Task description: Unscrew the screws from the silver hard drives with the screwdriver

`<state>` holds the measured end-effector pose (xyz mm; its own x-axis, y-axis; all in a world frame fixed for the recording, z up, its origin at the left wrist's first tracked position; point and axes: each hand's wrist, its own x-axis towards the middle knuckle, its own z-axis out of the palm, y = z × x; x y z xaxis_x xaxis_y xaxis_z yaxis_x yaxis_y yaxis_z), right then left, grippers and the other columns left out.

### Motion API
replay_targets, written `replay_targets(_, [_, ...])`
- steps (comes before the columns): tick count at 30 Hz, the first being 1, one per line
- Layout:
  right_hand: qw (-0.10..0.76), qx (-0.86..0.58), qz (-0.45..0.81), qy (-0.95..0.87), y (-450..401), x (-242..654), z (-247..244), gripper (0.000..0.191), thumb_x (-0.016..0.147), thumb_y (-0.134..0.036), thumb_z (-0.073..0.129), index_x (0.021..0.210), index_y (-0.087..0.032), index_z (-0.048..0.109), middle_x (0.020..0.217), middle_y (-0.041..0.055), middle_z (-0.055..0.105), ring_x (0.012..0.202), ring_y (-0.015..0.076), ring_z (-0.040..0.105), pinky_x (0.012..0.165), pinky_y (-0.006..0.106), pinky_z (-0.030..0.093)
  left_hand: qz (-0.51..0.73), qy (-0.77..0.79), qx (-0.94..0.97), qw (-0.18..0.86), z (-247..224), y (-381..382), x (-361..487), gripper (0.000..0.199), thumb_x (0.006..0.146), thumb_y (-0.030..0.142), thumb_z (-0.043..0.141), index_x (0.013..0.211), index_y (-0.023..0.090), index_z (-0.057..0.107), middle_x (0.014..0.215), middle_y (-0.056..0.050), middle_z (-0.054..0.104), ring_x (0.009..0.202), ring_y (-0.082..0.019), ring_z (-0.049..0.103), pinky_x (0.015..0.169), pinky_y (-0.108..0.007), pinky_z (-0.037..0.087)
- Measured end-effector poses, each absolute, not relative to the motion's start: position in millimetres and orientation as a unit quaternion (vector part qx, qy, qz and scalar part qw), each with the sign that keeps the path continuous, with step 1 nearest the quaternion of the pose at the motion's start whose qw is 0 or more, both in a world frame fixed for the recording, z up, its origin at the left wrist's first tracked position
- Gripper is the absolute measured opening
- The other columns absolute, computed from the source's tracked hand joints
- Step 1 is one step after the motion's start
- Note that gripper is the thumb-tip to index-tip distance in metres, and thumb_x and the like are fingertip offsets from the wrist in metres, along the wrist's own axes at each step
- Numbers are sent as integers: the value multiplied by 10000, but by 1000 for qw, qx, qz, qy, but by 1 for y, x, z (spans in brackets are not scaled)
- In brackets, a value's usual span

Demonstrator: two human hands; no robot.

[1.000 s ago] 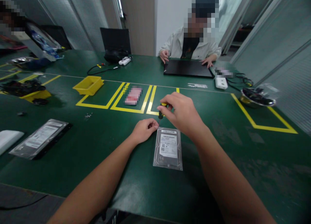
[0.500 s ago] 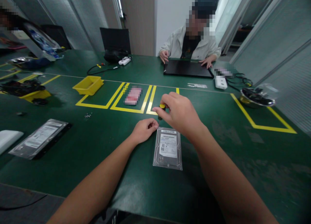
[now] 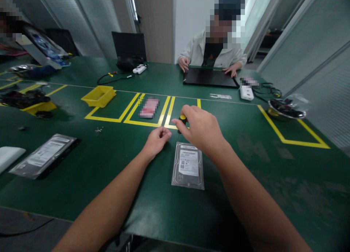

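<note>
A hard drive (image 3: 188, 168) with a white label lies flat on the green table (image 3: 147, 215) in front of me. My right hand (image 3: 201, 126) is closed round the yellow-and-black handle of a screwdriver (image 3: 182, 119). Its thin shaft points down at the drive's far left corner; whether the tip sits in a screw is too small to tell. Just left of that corner, apart from the drive, is my left hand (image 3: 157, 142), with thumb and fingertips pinched together. Anything between those fingertips is too small to make out.
A second hard drive (image 3: 45, 153) lies at the left, beside a white object (image 3: 11, 155). Several tiny screws (image 3: 98, 129) are scattered near a yellow bin (image 3: 98, 97). Across the table a person (image 3: 213, 48) rests both hands on a black laptop (image 3: 210, 78). A metal bowl (image 3: 286, 111) stands at right.
My left hand has drawn back to the left, away from the drive's corner and the screwdriver shaft. The right hand keeps its grip on the screwdriver, whose shaft now shows more.
</note>
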<state>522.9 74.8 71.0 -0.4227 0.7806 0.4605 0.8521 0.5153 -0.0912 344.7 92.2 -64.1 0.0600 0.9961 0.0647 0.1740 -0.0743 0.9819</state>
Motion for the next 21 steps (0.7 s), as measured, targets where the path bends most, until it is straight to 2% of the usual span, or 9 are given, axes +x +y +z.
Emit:
replay_targets(7, [214,-484,-56,-847,72,527,71,251,946,-412,531,950,-166,581,861,53,658,712,170,559,582,282,258,457,528,585,414,-63,91,345,247,847,388,611,804,146,625,631,23,528,571,-111,471,537,-234,355])
replay_targets(13, [372,-449,-99,-806,41,555,114,282,915,-443,568,929,-165,616,744,19,618,650,156,546,621,288,335,458,533,565,432,-66,91,345,245,772,351,680,863,124,683,676,0,596,607,-119,523,568,-233,395])
replay_targets(16, [401,-432,-105,-801,21,574,126,245,899,-411,598,921,-169,633,721,4,609,605,132,533,591,275,351,459,540,553,439,-65,90,346,255,738,309,689,904,116,701,705,-15,628,624,-127,547,581,-238,411])
replay_targets(21, [425,-469,-20,-774,4,609,87,183,870,-363,647,915,-186,643,788,13,643,645,125,556,594,259,382,460,531,555,447,-64,89,347,226,736,266,667,904,120,700,671,-5,615,596,-117,540,554,-225,389])
